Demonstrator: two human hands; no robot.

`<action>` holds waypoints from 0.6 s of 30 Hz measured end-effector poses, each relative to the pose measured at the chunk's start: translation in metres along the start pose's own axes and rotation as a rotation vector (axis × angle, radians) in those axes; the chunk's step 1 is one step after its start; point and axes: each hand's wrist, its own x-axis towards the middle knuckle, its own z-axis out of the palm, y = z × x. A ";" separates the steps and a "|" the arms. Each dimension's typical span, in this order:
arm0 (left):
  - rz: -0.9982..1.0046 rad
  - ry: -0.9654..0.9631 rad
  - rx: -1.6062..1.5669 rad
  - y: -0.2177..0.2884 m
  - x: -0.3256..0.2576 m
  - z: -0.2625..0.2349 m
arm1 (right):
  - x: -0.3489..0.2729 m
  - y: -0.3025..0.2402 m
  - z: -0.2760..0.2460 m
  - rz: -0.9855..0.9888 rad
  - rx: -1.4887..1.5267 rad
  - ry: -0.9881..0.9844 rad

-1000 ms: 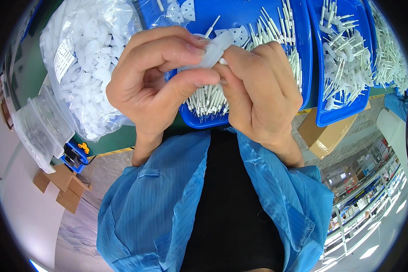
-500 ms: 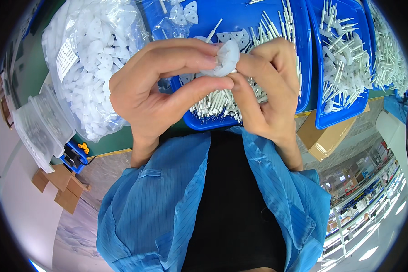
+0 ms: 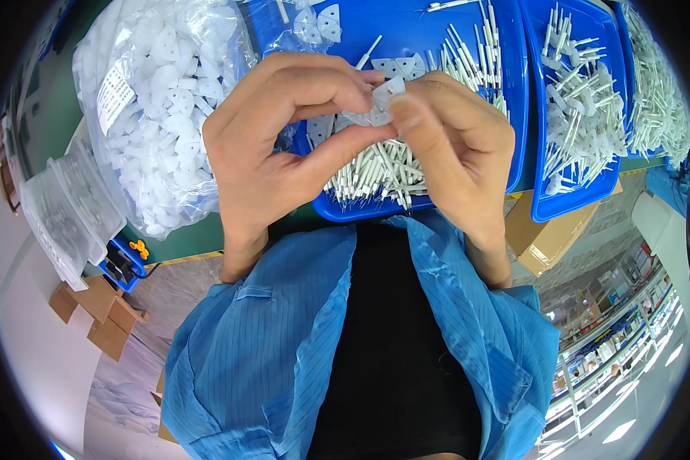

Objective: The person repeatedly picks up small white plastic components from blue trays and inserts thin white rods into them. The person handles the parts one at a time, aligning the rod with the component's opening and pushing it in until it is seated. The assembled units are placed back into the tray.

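White translucent plastic pc (image 3: 381, 103), curved, pinched by L hand (image 3: 272, 138) & R hand (image 3: 461, 146)

Lighting: bright, cool, fairly even across the bench. Glare: crinkled highlights on the clear plastic bag of white pieces (image 3: 241, 50); long narrow white strips (image 3: 619, 429) at lower right blown out, lamps or reflections, cannot tell which. Shadow: soft shade inside the curled bare left hand (image 3: 264, 138); black cloth shirt (image 3: 395, 345) nearly without detail. Focus: hand and striped blue cloth jacket (image 3: 241, 345) sharp; white metal-framed shelving (image 3: 590, 360) at far right soft. Distortion: fisheye, that shelving bowed along the rim, corners falling to black
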 end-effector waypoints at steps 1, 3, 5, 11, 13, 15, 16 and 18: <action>0.005 -0.001 0.005 0.000 0.000 0.000 | 0.000 -0.001 0.000 0.033 0.033 0.012; 0.012 -0.011 0.037 -0.001 -0.001 0.001 | 0.001 0.000 -0.001 0.006 -0.060 0.026; 0.016 -0.001 0.058 -0.001 -0.001 0.001 | 0.002 0.000 -0.001 -0.031 -0.065 0.044; 0.152 0.011 0.109 -0.005 0.002 0.001 | 0.003 0.005 0.000 -0.084 0.024 0.053; 0.156 0.004 0.131 -0.003 0.004 0.003 | 0.003 0.002 -0.002 -0.026 0.005 0.045; 0.180 0.038 0.147 -0.004 0.005 0.006 | 0.002 -0.005 0.000 0.106 0.020 0.081; 0.192 0.055 0.156 -0.005 0.005 0.008 | 0.001 -0.008 0.003 0.173 0.029 0.100; 0.209 0.093 0.124 -0.009 0.004 0.012 | -0.002 -0.009 0.008 0.192 0.072 0.142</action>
